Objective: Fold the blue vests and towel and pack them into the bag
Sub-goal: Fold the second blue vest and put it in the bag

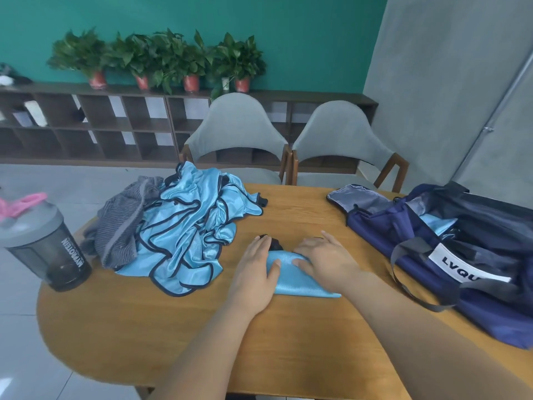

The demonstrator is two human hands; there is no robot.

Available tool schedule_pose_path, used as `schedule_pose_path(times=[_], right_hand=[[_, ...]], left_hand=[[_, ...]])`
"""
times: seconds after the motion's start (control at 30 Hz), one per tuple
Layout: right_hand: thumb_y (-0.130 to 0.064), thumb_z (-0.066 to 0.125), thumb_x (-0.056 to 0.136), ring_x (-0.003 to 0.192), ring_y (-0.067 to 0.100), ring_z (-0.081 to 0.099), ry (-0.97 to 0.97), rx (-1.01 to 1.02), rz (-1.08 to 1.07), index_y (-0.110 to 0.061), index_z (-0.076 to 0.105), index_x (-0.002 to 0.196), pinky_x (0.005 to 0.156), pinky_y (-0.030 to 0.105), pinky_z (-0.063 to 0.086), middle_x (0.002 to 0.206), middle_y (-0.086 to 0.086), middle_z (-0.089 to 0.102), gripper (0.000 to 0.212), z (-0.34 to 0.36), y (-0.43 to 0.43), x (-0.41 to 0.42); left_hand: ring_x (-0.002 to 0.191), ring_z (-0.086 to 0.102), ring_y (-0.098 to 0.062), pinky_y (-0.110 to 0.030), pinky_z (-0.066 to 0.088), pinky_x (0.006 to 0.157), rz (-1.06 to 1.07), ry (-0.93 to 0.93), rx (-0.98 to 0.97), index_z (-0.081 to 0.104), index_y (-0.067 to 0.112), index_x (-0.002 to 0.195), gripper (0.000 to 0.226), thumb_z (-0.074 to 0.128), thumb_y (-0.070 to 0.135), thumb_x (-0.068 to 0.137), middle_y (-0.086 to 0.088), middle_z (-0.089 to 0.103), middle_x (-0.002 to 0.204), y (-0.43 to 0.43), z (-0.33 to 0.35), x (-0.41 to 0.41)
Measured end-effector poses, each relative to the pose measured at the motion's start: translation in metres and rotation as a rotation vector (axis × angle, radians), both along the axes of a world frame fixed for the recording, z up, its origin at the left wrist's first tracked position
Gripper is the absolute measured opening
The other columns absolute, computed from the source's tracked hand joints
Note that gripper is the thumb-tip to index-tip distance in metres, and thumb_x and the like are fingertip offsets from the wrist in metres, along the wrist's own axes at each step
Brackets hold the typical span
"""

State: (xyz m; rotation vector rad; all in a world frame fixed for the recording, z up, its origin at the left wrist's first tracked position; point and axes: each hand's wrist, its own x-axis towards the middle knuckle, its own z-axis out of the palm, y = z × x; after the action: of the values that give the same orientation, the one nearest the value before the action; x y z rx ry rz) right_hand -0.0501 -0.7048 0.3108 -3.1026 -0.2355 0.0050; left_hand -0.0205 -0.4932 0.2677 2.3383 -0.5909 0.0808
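Bare bench [173,327] runs from the folded vest [300,281] to the rounded near edge, and a strip of wood separates the folded vest from the open bag [375,223] on its right. The left hand [256,272] and right hand [324,258] press flat on the folded vest, fingers straight. To its left lie the vest pile [190,226] and grey towel [121,226].

Wooden table [302,336], and it's busy: a dark shaker bottle [49,243] at the left edge, then a grey striped towel [121,226] touching a heap of blue vests [190,223]. In the centre one folded blue vest [297,280] lies flat. Far right sits the navy bag [467,255], open.
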Motion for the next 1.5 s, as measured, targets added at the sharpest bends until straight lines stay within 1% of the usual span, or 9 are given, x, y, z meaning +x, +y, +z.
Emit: schedule_pose_path(times=[0.13, 0.3, 0.57, 0.77, 0.97, 1.13, 1.23, 1.33, 1.5], right_hand=[[-0.060, 0.029, 0.107, 0.120, 0.017, 0.057, -0.031, -0.125, -0.116, -0.035, 0.068, 0.119, 0.122, 0.040, 0.022, 0.119, -0.010, 0.067, 0.048, 0.004, -0.010, 0.000], [-0.056, 0.033, 0.106, 0.086, 0.020, 0.054, -0.030, -0.044, -0.334, -0.029, 0.053, 0.100, 0.080, 0.037, 0.037, 0.088, -0.008, 0.062, 0.034, -0.006, -0.013, -0.017], [-0.051, 0.031, 0.107, 0.098, 0.022, 0.052, -0.238, 0.264, -0.729, -0.029, 0.054, 0.109, 0.077, 0.039, 0.035, 0.104, -0.007, 0.062, 0.032, -0.040, 0.018, -0.048], [-0.048, 0.035, 0.105, 0.093, 0.021, 0.050, -0.319, 0.319, -0.835, -0.030, 0.049, 0.096, 0.076, 0.039, 0.034, 0.096, -0.007, 0.063, 0.025, -0.042, 0.025, -0.054], [-0.044, 0.037, 0.105, 0.096, 0.021, 0.050, -0.321, 0.394, -0.892, -0.027, 0.050, 0.099, 0.079, 0.039, 0.035, 0.096, -0.008, 0.063, 0.022, -0.037, 0.027, -0.061], [-0.042, 0.042, 0.104, 0.100, 0.021, 0.053, -0.312, 0.522, -0.896, -0.028, 0.041, 0.103, 0.080, 0.038, 0.032, 0.093, -0.010, 0.058, 0.014, -0.027, 0.027, -0.079], [-0.044, 0.045, 0.103, 0.112, 0.023, 0.056, -0.248, 0.675, -0.903, -0.024, 0.039, 0.132, 0.088, 0.039, 0.034, 0.109, -0.005, 0.065, 0.035, -0.020, 0.017, -0.084], [-0.047, 0.050, 0.101, 0.114, 0.026, 0.061, -0.168, 0.974, -0.874, -0.019, 0.021, 0.160, 0.102, 0.041, 0.043, 0.126, 0.002, 0.066, 0.071, -0.005, -0.003, -0.091], [-0.057, 0.076, 0.083, 0.120, 0.020, 0.064, -0.148, 1.537, -0.740, -0.036, 0.018, 0.163, 0.104, 0.046, 0.054, 0.153, -0.003, 0.052, 0.101, 0.028, -0.047, -0.116]], left_hand=[[0.152, 0.025, -0.010, -0.026, 0.020, 0.126, 0.072, -0.001, -0.082, 0.037, 0.019, 0.161, 0.056, 0.048, 0.039, 0.110, 0.005, 0.038, 0.162, 0.003, 0.002, -0.001], [0.142, 0.037, -0.015, -0.034, 0.034, 0.121, 0.096, -0.048, -0.051, 0.047, 0.020, 0.154, 0.050, 0.050, 0.040, 0.107, 0.005, 0.048, 0.150, 0.001, -0.003, 0.003], [0.108, 0.056, -0.021, -0.040, 0.047, 0.098, 0.116, -0.171, 0.124, 0.071, 0.022, 0.128, 0.035, 0.048, 0.037, 0.106, 0.004, 0.062, 0.113, -0.007, -0.006, 0.003], [0.099, 0.066, -0.025, -0.040, 0.055, 0.085, 0.161, 0.179, 0.203, 0.066, 0.022, 0.103, 0.041, 0.041, 0.055, 0.104, 0.003, 0.070, 0.097, -0.052, 0.025, -0.018], [0.090, 0.071, -0.026, -0.040, 0.056, 0.092, 0.228, 0.546, 0.033, 0.063, 0.020, 0.089, 0.036, 0.066, 0.056, 0.089, 0.002, 0.070, 0.086, -0.078, 0.044, -0.023], [0.082, 0.073, -0.022, -0.041, 0.061, 0.080, 0.172, 0.529, -0.242, 0.068, 0.018, 0.095, 0.014, 0.073, 0.030, 0.091, 0.000, 0.075, 0.089, -0.080, 0.044, -0.042], [0.083, 0.070, -0.022, -0.033, 0.052, 0.067, 0.135, 0.563, -0.361, 0.059, 0.018, 0.109, 0.014, 0.065, 0.028, 0.100, -0.004, 0.072, 0.099, -0.084, 0.054, -0.054], [0.092, 0.072, -0.022, -0.038, 0.059, 0.077, 0.101, 0.600, -0.470, 0.057, 0.021, 0.115, 0.015, 0.065, 0.027, 0.102, -0.005, 0.072, 0.108, -0.089, 0.068, -0.060], [0.095, 0.077, -0.028, -0.057, 0.061, 0.090, -0.045, 0.724, -0.611, 0.061, 0.025, 0.120, 0.021, 0.068, 0.025, 0.101, -0.005, 0.076, 0.113, -0.103, 0.097, -0.059]])
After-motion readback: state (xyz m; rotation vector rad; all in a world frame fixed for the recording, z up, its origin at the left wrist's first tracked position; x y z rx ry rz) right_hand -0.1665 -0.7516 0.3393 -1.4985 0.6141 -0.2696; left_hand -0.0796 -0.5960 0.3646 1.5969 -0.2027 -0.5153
